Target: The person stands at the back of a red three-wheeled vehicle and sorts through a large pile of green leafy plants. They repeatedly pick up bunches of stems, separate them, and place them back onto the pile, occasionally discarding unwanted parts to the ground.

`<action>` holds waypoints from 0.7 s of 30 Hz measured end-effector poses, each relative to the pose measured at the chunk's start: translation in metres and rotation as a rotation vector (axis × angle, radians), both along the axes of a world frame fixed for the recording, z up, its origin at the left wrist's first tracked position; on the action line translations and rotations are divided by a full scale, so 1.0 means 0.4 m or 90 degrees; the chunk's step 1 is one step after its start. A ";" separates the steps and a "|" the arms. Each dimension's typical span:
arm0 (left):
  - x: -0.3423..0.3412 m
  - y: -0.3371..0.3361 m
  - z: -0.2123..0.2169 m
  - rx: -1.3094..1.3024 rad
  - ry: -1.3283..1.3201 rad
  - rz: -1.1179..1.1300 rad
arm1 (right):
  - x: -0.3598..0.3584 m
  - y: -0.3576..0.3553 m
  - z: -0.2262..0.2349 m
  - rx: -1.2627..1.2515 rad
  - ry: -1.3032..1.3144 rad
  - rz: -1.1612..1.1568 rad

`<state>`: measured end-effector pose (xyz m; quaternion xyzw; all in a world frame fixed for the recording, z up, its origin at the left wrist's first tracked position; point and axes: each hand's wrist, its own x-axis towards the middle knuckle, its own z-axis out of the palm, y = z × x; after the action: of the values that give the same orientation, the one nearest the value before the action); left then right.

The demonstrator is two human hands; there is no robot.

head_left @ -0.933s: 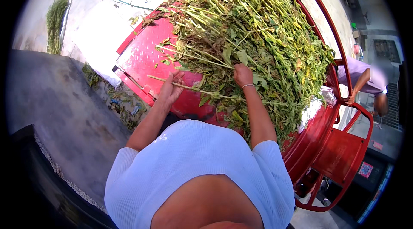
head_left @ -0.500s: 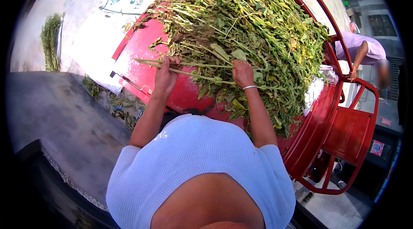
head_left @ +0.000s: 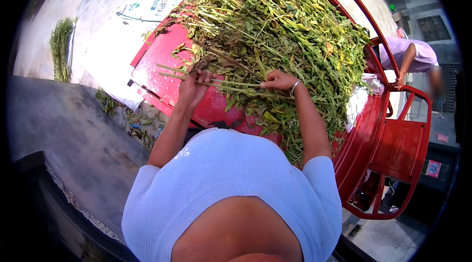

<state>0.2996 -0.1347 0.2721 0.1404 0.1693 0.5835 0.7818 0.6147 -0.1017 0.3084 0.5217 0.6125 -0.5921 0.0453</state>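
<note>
Own hands point(head_left: 193, 90), 2; held stalks point(head_left: 172, 76), at least 2; bracelet point(head_left: 294, 88), 1; plant heap point(head_left: 295, 30), 1.

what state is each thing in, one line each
left hand: closed around stems
right hand: pinching stems
stems: held between both hands
leafy pile: heaped, partly yellowed
red bed: partly covered by the pile
white sack: lying flat
co-worker's hand: on red frame

Sunlit ground point(head_left: 98, 13) (almost white), grey wall point(head_left: 421, 12) with dark grille point(head_left: 433, 29).
</note>
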 end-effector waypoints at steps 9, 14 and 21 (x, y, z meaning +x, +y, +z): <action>0.017 -0.046 0.076 0.232 0.044 -0.041 | -0.006 0.009 -0.015 0.060 0.156 -0.205; 0.041 -0.024 0.103 0.123 0.043 -0.011 | -0.198 0.001 0.115 0.227 0.323 -0.260; 0.031 0.012 0.096 0.104 0.121 -0.073 | -0.290 -0.066 0.102 0.266 0.267 -0.245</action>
<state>0.3119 -0.1298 0.3107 0.2675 0.1861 0.5335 0.7805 0.4987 -0.1280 0.3493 0.4927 0.6069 -0.5457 -0.3017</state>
